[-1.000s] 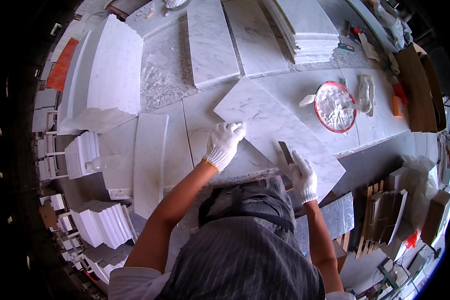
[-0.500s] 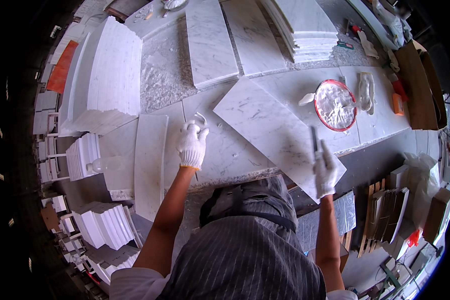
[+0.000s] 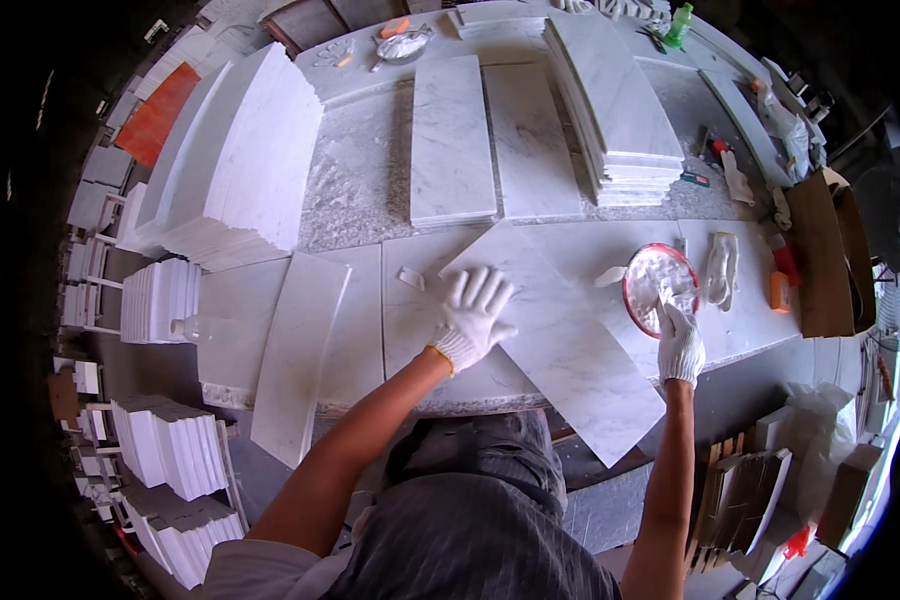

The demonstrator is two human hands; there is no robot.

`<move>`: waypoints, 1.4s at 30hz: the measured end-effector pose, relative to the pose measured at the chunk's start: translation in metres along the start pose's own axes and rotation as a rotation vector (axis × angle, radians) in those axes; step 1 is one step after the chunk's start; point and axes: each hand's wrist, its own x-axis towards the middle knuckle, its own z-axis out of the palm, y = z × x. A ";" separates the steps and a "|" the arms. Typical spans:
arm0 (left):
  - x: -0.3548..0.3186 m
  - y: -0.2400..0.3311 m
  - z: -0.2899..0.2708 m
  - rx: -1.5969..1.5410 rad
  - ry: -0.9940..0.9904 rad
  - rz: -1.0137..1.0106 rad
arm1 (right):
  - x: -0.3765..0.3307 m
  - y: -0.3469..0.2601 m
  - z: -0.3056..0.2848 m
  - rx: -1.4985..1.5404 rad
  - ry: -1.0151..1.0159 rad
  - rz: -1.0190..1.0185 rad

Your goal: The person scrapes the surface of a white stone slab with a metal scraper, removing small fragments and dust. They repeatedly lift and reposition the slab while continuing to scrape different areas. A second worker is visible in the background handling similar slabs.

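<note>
Nearest, a pale stone slab point(image 3: 580, 360) is laid aslant on the tabletop point(image 3: 355, 320), its five o'clock corner overhanging the near edge. At its ten o'clock side the left hand point(image 3: 475, 312) is held with fingers spread wide and nothing gripped; whether the slab is touched cannot be told. At the slab's two o'clock the right hand point(image 3: 681, 345) is held at a red-rimmed bowl point(image 3: 626, 295), fingers drawn in; whether a tool is gripped cannot be told. The work is judged part-way: plenty of white paste point(image 3: 650, 268) is left, and no coated patch can be made out on the slab. Farther off, loose slabs point(image 3: 452, 140) are laid at eleven o'clock and a stack point(image 3: 625, 110) at one; whether these are finished cannot be told.
</note>
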 end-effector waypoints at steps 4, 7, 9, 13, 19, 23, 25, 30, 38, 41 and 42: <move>-0.023 0.078 -0.005 0.442 -0.275 0.531 | -0.025 0.012 -0.016 0.043 0.097 0.137; -0.029 0.103 0.004 0.687 -0.167 0.727 | -0.070 0.050 -0.025 -0.055 0.204 0.057; -0.017 0.089 0.003 0.485 -0.077 0.679 | -0.112 0.079 -0.033 0.111 0.136 0.231; 0.044 0.020 -0.003 0.125 -0.168 0.310 | -0.207 0.121 -0.038 0.570 0.188 0.669; 0.075 0.072 -0.001 0.147 -0.224 0.321 | -0.297 0.110 -0.014 0.702 0.174 1.033; 0.018 0.198 0.020 -0.149 -0.125 0.864 | -0.283 0.077 -0.008 0.893 0.147 1.007; -0.017 0.244 0.005 -0.123 -0.397 1.035 | -0.269 0.071 -0.013 0.944 0.134 0.981; -0.048 0.225 -0.025 -0.704 -0.708 1.090 | -0.245 0.070 -0.036 0.828 0.094 0.959; -0.044 0.114 -0.032 -1.209 -1.123 -0.504 | -0.172 0.049 -0.031 0.208 0.097 0.264; -0.048 0.115 -0.034 -1.304 -1.061 -0.670 | -0.150 0.052 -0.032 0.320 0.135 0.362; -0.051 0.117 -0.033 -1.342 -1.026 -0.704 | -0.147 0.059 -0.033 0.343 0.200 0.384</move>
